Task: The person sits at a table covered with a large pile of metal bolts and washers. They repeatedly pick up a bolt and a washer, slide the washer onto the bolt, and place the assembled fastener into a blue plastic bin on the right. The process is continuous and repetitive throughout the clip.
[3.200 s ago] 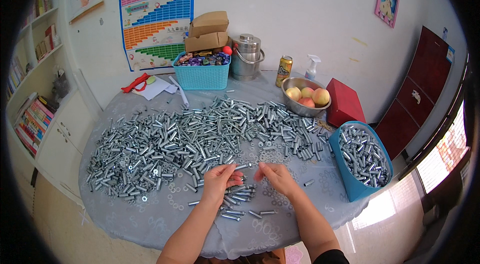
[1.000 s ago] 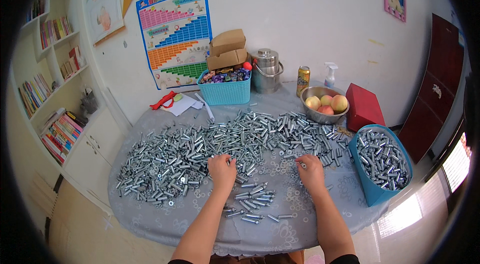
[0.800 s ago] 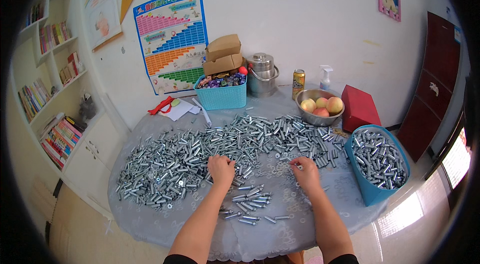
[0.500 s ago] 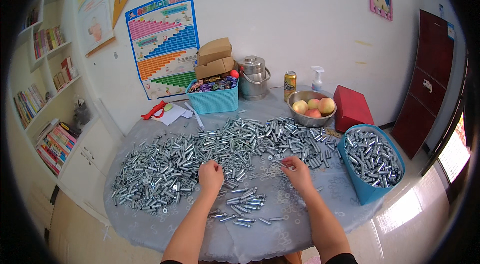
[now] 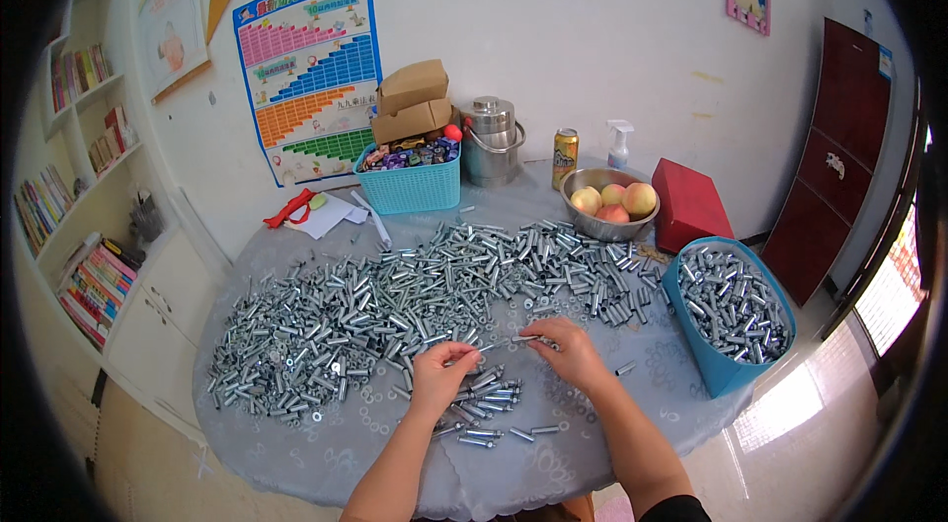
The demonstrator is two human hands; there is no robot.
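Note:
My left hand [image 5: 440,380] pinches a thin bolt [image 5: 487,347] that points right, toward the other hand. Between the thumb and fingers of my right hand [image 5: 571,356] is a metal sleeve [image 5: 524,337], lying nearly level. The two pieces face each other, a small gap apart. Just below the hands lies a small group of sleeved bolts [image 5: 482,442], partly hidden by my left hand. Beyond them spreads a wide heap of silvery sleeves, bolts and washers [image 5: 296,334] on the grey tablecloth [image 5: 583,458].
A blue bin [image 5: 726,376] filled with metal sleeves stands at the right. Toward the back are a turquoise basket [image 5: 415,188], a steel canister [image 5: 491,161], a yellow can [image 5: 565,159], a spray bottle [image 5: 618,147], a fruit bowl [image 5: 614,229] and a red box [image 5: 691,201].
My hands have come closer together, the left moving right and both nearer to me. The bolt and the sleeve now point at each other. The view has shifted slightly.

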